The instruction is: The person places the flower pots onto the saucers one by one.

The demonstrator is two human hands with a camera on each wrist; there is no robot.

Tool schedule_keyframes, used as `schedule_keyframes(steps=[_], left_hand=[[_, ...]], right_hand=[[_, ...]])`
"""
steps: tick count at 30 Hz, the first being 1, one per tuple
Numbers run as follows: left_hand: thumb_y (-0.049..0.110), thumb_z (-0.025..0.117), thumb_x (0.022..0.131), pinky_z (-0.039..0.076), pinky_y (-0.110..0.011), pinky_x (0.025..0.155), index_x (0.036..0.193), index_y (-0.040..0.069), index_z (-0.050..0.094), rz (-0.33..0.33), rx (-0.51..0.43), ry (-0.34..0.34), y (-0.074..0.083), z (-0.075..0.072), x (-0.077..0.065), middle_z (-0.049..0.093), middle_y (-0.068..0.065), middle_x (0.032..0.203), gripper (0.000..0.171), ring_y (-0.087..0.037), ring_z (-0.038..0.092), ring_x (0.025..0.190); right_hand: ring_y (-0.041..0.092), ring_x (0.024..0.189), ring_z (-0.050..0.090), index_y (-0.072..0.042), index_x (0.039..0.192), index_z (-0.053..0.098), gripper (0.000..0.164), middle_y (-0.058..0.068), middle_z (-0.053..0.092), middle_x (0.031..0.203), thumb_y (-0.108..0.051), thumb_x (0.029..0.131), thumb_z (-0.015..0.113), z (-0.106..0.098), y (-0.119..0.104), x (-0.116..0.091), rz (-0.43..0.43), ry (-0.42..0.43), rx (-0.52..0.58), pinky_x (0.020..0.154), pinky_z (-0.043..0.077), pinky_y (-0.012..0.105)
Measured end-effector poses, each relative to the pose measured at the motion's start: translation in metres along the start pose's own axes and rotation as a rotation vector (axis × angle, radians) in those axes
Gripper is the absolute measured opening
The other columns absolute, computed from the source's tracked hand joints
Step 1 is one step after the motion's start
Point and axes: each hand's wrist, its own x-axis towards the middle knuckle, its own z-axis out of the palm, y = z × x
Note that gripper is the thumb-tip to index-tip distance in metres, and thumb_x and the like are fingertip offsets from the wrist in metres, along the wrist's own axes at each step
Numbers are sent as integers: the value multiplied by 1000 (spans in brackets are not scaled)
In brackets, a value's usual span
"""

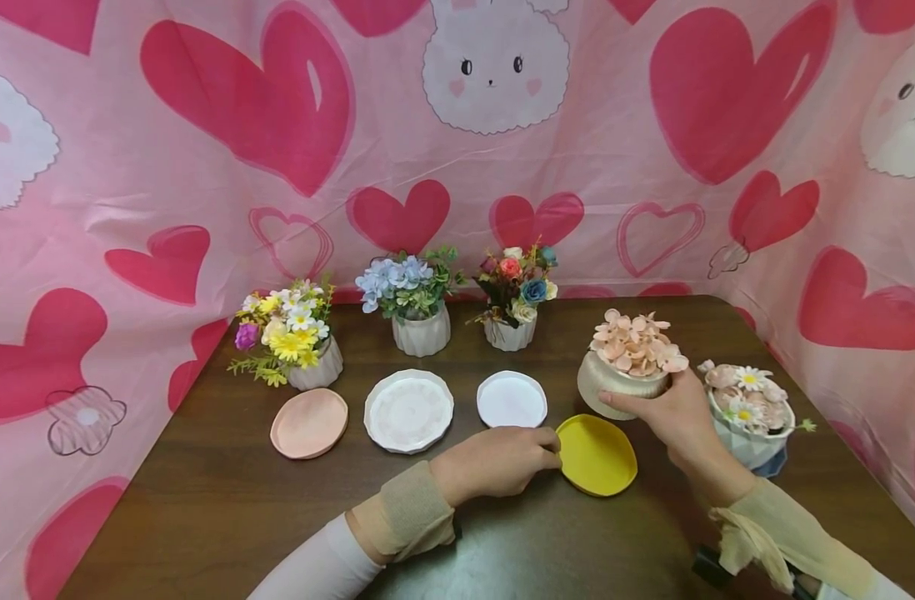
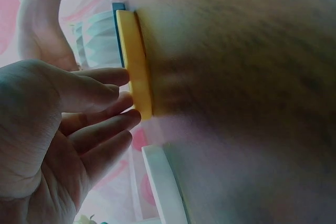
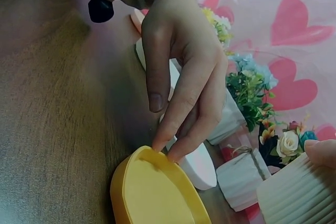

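My right hand [image 1: 686,417] grips a cream ribbed flower pot [image 1: 603,385] by its side, thumb at the front. Peach artificial flowers [image 1: 637,342] fill this pot, which looks slightly tilted; I cannot tell if its base touches the table. Part of its ribbed wall also fills a corner of the right wrist view. My left hand [image 1: 502,462] reaches to a yellow saucer [image 1: 598,457] lying flat, shallow and rimmed. In the right wrist view, the left hand's fingertips [image 3: 173,153] touch the saucer's near rim, while its thumb stays apart from it.
A faceted white pot [image 1: 750,446] of pale flowers stands on a dark blue saucer [image 1: 772,463] at right. Pink [image 1: 309,423], large white [image 1: 408,411] and small white [image 1: 512,400] saucers lie in a row. Behind them stand pots with yellow-white [image 1: 292,329], blue [image 1: 405,283] and mixed flowers [image 1: 521,287].
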Motion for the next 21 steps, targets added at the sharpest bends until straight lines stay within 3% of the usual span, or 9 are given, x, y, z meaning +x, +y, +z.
schedule_keyframes(steps=[21], left_hand=[[10,63,94,52,-17,89,117,24,70,-7,4,-17,0,0,2,62,5,120,27,-7,62,101]], right_hand=[[36,132,43,-8,155,23,108,19,39,152,-34,73,88,-1,1,-10,-26,-41,-3,112,36,59]])
